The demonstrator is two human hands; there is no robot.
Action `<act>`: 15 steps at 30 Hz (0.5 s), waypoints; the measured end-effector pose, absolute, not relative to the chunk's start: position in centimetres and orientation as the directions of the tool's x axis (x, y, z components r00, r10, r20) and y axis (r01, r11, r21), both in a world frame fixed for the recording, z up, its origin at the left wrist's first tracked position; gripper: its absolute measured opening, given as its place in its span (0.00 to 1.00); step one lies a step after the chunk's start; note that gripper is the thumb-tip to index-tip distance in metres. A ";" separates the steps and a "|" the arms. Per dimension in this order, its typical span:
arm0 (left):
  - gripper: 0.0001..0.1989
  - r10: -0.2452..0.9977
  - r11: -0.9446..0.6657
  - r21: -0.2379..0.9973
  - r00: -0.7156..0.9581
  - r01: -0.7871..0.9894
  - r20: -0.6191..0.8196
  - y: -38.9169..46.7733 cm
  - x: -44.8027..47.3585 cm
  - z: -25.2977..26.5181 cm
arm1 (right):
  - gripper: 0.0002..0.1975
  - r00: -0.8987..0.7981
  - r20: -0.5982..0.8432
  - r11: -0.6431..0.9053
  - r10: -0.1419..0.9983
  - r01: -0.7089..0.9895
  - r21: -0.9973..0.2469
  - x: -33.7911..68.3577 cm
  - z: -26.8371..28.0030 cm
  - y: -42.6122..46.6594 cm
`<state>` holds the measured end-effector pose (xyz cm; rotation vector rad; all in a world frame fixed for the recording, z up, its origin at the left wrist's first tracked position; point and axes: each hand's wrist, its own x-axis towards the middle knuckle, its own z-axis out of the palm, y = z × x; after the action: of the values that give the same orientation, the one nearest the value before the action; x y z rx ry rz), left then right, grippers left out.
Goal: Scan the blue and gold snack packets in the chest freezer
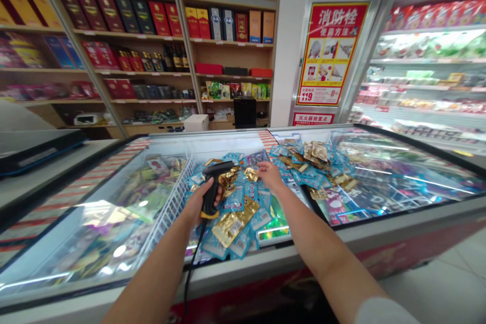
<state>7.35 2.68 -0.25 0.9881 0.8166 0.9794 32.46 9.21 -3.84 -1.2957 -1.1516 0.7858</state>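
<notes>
My left hand (200,199) is wrapped round the handle of a black and yellow barcode scanner (211,193), whose head points right over a heap of packets. From its base a black cord runs down past the freezer edge. My right hand (270,174) pinches a small gold foil packet (251,174) at its right edge, just above the heap. Beneath both hands lie blue packets (233,199) and larger gold packets (230,228), spread on the freezer's glass top. To the right of my right hand rises a second pile of gold and blue packets (309,162).
The chest freezer (341,243) spans the view, with packaged goods under its glass and a white wire basket (170,202) inside. Behind it stand shelves of boxes (163,17). A red and yellow poster (330,53) hangs on the wall, beside a lit display fridge (433,61).
</notes>
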 end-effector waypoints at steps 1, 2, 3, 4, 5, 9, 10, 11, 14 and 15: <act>0.21 0.930 0.224 0.932 0.348 -0.284 -0.118 2.7 7.3 -0.3 | 0.17 0.307 0.193 0.165 0.932 0.115 -0.980 32.5 -3.8 9.2; 0.21 0.930 0.225 0.932 0.347 -0.283 -0.119 2.7 7.4 -0.3 | 0.15 0.331 0.196 0.177 0.923 0.086 -0.980 32.6 -3.7 9.2; 0.21 0.930 0.225 0.932 0.346 -0.284 -0.120 2.7 7.4 -0.3 | 0.14 0.363 0.203 0.192 0.909 0.067 -0.979 32.7 -3.6 9.2; 0.21 0.930 0.227 0.931 0.346 -0.285 -0.121 2.7 7.4 -0.3 | 0.13 0.407 0.211 0.208 0.889 0.052 -0.977 32.9 -3.5 9.2; 0.21 0.930 0.229 0.931 0.347 -0.285 -0.123 2.7 7.4 -0.3 | 0.12 0.455 0.214 0.224 0.865 0.034 -0.974 33.1 -3.4 9.1; 0.21 0.927 0.243 0.931 0.348 -0.272 -0.140 2.7 7.4 -0.1 | 0.12 0.606 0.132 0.257 0.784 -0.124 -0.959 33.8 -2.8 9.3; 0.21 0.927 0.243 0.932 0.348 -0.269 -0.141 2.7 7.4 -0.1 | 0.13 0.623 0.093 0.256 0.777 -0.177 -0.950 34.0 -2.7 9.3; 0.22 0.927 0.241 0.933 0.347 -0.268 -0.140 2.6 7.4 -0.1 | 0.13 0.632 0.049 0.248 0.774 -0.231 -0.941 34.1 -2.7 9.4; 0.22 0.927 0.236 0.934 0.352 -0.268 -0.133 2.6 7.4 0.0 | 0.10 0.585 -0.054 0.195 0.809 -0.354 -0.915 34.2 -2.8 9.6; 0.22 0.926 0.235 0.934 0.354 -0.268 -0.132 2.5 7.4 0.0 | 0.08 0.554 -0.043 0.191 0.831 -0.358 -0.914 34.3 -2.9 9.6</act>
<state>7.45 2.53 0.05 0.9906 0.8281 0.9627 34.28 9.58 -2.94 -1.0772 -0.5320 0.8922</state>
